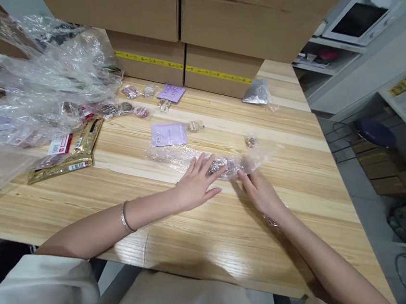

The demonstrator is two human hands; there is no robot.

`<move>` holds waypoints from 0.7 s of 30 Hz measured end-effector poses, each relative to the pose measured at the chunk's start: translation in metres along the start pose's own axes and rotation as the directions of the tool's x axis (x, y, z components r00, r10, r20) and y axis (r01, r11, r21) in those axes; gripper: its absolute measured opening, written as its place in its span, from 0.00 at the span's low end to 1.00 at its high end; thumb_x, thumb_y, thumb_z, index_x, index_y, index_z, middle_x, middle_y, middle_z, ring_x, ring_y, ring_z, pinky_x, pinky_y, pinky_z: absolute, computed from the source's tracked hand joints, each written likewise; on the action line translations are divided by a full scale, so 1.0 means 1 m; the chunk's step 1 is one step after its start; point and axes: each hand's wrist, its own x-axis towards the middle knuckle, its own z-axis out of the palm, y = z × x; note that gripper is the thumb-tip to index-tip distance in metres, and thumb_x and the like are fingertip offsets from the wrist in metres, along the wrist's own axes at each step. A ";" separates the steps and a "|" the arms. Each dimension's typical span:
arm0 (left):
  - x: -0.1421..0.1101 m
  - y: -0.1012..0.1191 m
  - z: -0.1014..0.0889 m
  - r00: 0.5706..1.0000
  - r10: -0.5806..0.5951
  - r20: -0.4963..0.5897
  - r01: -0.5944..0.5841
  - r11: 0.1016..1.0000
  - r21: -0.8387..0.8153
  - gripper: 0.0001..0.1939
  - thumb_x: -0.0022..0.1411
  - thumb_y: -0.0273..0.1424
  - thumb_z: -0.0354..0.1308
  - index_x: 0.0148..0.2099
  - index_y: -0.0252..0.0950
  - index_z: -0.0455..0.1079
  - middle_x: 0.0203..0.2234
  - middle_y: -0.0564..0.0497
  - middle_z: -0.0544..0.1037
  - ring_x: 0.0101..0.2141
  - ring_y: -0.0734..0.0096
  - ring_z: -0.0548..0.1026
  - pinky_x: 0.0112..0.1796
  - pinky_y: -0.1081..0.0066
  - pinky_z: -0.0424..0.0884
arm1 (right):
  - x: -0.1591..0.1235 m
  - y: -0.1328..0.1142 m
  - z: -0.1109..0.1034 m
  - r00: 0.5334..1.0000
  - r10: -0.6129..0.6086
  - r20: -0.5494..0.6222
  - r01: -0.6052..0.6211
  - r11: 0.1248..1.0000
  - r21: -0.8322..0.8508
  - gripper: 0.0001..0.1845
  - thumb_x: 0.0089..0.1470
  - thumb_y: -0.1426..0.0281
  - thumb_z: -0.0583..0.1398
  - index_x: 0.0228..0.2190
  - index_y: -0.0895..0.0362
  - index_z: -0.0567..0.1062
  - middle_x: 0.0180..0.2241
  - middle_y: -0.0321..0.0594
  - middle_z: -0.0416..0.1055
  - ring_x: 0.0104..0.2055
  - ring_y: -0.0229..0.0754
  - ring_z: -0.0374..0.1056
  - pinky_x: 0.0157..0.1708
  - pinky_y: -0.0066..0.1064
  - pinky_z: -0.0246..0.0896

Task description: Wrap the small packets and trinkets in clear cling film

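A long clear plastic bag (pixel 173 158) lies across the table in front of me, with small dark wrapped pieces bunched inside its right half. My left hand (pixel 195 185) rests flat on the bag with its fingers spread. At the bag's right end, my right hand (pixel 261 193) pinches the crumpled plastic between thumb and fingers; its fingertips are partly hidden. Just beyond the bag are a lilac sachet (pixel 169 134), a small wrapped piece (pixel 193 126) and another wrapped piece (pixel 251 140). Some clear wrapping shows beneath my right wrist.
Cardboard boxes (pixel 223 26) are stacked along the table's back. A heap of clear plastic bags (pixel 62 74) covers the left side, beside gold packets (pixel 86 144). Several small wrapped pieces and a purple sachet (pixel 171 93) lie farther back. A silver pouch (pixel 256 92) stands at back right.
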 end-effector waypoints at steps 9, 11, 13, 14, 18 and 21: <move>-0.005 -0.032 -0.030 0.996 0.062 0.063 -0.064 0.998 0.029 0.33 0.61 0.29 0.54 0.67 0.24 0.55 0.66 0.32 0.59 0.66 0.52 0.57 0.65 0.55 0.55 | 0.021 -0.009 0.023 0.889 -0.453 0.071 0.457 0.887 -0.067 0.28 0.68 0.66 0.47 0.67 0.56 0.56 0.65 0.49 0.60 0.69 0.49 0.52 0.66 0.51 0.53; -0.013 -0.055 -0.045 0.999 0.021 0.041 -0.028 0.984 0.177 0.30 0.59 0.25 0.53 0.64 0.24 0.60 0.64 0.33 0.62 0.66 0.49 0.57 0.65 0.50 0.53 | 0.020 -0.006 0.022 0.878 -0.470 0.091 0.478 0.871 -0.113 0.29 0.68 0.66 0.47 0.67 0.57 0.55 0.65 0.49 0.60 0.69 0.49 0.50 0.67 0.52 0.51; -0.020 -0.075 -0.060 0.999 -0.016 -0.030 0.026 0.938 0.345 0.23 0.60 0.23 0.52 0.58 0.29 0.68 0.62 0.36 0.67 0.67 0.44 0.54 0.65 0.42 0.46 | 0.019 -0.005 0.020 0.863 -0.489 0.126 0.504 0.851 -0.148 0.29 0.68 0.67 0.48 0.68 0.56 0.53 0.66 0.47 0.58 0.70 0.49 0.46 0.68 0.54 0.47; -0.022 -0.081 -0.067 0.996 -0.023 -0.088 0.057 0.914 0.401 0.20 0.61 0.22 0.51 0.55 0.31 0.71 0.61 0.38 0.68 0.68 0.43 0.52 0.65 0.40 0.44 | 0.018 -0.005 0.018 0.857 -0.496 0.143 0.514 0.842 -0.161 0.30 0.68 0.67 0.48 0.68 0.56 0.52 0.66 0.46 0.57 0.71 0.49 0.44 0.68 0.54 0.45; -0.010 -0.069 -0.077 0.905 0.064 -0.421 0.138 0.891 0.433 0.18 0.66 0.23 0.49 0.54 0.37 0.71 0.66 0.43 0.61 0.70 0.46 0.42 0.65 0.39 0.41 | 0.016 -0.007 0.015 0.834 -0.519 0.186 0.547 0.820 -0.169 0.32 0.65 0.72 0.48 0.68 0.59 0.50 0.68 0.46 0.53 0.72 0.50 0.41 0.68 0.55 0.41; 0.017 -0.026 -0.058 0.844 0.210 -0.493 0.015 0.911 0.412 0.19 0.68 0.25 0.49 0.59 0.39 0.68 0.69 0.45 0.56 0.70 0.47 0.37 0.65 0.38 0.43 | 0.019 -0.008 0.014 0.816 -0.541 0.204 0.571 0.809 -0.139 0.33 0.61 0.75 0.50 0.67 0.62 0.55 0.67 0.50 0.54 0.72 0.53 0.42 0.67 0.58 0.42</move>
